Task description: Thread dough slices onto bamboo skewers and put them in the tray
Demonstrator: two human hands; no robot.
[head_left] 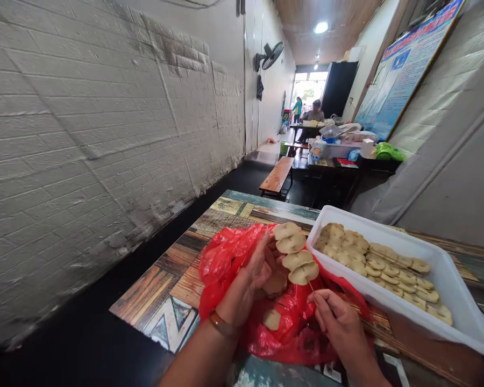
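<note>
Pale beige round slices [303, 273] are threaded in a row on a thin wooden skewer [311, 286]. My right hand [339, 317] pinches the skewer's lower end between thumb and fingers. My left hand [252, 274] is curled at the upper slices, its fingertips partly hidden behind them. Below my left palm, more slices [275, 284] show against a crumpled red plastic bag [226, 252]. Another loose slice [271, 320] lies on the bag between my wrists.
A white plastic tub [463, 328] to the right holds several rows of skewered slices [403, 277]. Both tub and bag rest on a patterned wooden table [165, 274]. A bench [278, 174] and a cluttered table stand beyond; a person [314, 112] sits farther back. A brick-patterned wall [105, 134] runs along the left.
</note>
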